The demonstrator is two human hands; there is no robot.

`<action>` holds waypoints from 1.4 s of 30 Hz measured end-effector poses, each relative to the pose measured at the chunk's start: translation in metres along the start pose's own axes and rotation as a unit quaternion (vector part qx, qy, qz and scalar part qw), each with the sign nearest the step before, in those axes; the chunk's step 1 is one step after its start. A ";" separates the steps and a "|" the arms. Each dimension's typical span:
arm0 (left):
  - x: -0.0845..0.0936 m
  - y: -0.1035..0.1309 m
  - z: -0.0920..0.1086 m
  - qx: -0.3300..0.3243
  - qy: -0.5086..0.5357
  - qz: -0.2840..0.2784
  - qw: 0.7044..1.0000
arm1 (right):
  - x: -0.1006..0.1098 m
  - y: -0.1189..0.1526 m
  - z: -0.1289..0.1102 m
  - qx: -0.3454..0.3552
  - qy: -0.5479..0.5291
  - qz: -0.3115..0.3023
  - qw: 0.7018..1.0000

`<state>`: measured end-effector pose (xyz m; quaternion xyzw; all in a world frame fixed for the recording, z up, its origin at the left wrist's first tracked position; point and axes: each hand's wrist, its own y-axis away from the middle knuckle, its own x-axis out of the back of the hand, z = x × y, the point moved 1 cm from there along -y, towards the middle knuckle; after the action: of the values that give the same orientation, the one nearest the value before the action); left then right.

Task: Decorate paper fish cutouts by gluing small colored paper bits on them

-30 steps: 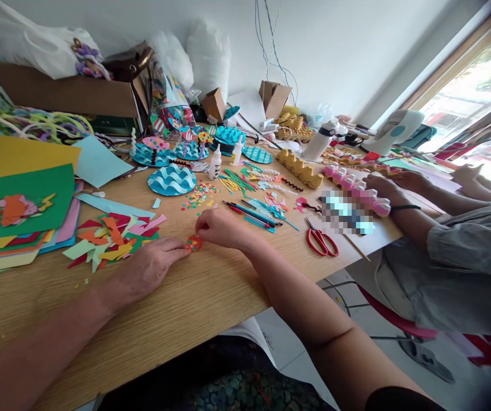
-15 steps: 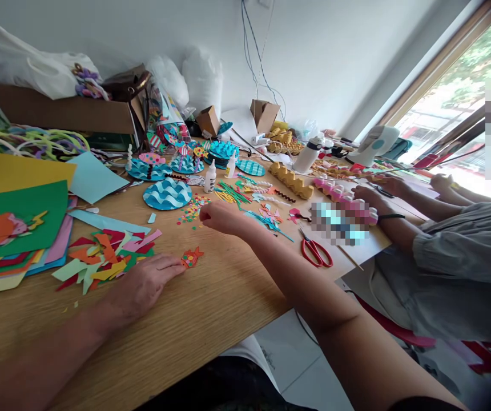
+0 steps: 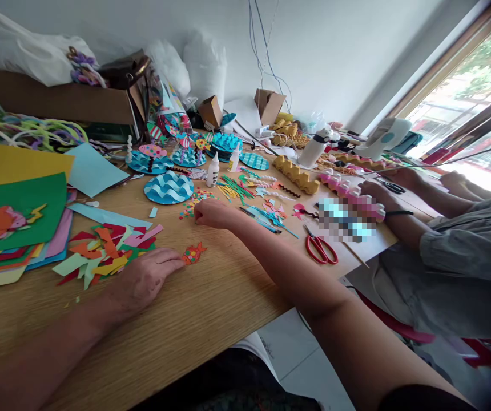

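An orange paper fish [image 3: 194, 254] with coloured dots lies flat on the wooden table. The fingertips of my left hand [image 3: 151, 274] rest at its left edge, the fingers lying flat on the table. Above and to the right of the fish is my right hand [image 3: 211, 214], its fingers curled together at the near edge of the small coloured paper dots [image 3: 189, 210]. Whatever its fingertips pinch is too small to make out. Behind the dots stands a white glue bottle [image 3: 213, 171], beside a blue disc with wavy stripes [image 3: 168, 188].
Paper scraps [image 3: 104, 251] and stacked coloured sheets [image 3: 18, 217] lie on the left. Red-handled scissors [image 3: 321, 249] and an egg-carton strip [image 3: 297, 176] are on the right. Another person's hands work at the far right, over pink carton pieces.
My right hand has shifted slightly left over the edge of the dots. The camera view has tilted a little; my left hand stays by the fish.
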<state>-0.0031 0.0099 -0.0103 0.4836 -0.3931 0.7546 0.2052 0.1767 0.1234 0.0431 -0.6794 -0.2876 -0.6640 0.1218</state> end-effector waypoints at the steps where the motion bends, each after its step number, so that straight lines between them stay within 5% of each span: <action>1: 0.000 0.000 0.000 0.002 -0.002 -0.003 1.000 | 0.001 0.000 -0.001 -0.002 0.001 -0.005 1.000; 14: -0.001 0.000 -0.002 0.001 0.004 0.002 1.000 | -0.007 -0.001 0.009 0.010 -0.026 0.047 0.999; 22: -0.002 0.002 -0.004 0.017 0.021 -0.008 1.000 | -0.002 0.004 0.028 -0.042 -0.017 0.073 0.996; 34: -0.003 0.002 -0.006 0.003 0.003 -0.011 1.000 | -0.016 -0.006 0.025 0.002 -0.004 0.035 0.999; 42: -0.001 0.000 -0.004 0.008 0.004 -0.005 1.000 | -0.005 0.002 0.016 -0.006 -0.016 -0.006 1.000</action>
<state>-0.0047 0.0126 -0.0123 0.4840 -0.3841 0.7586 0.2064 0.1914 0.1297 0.0373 -0.6889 -0.2897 -0.6555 0.1091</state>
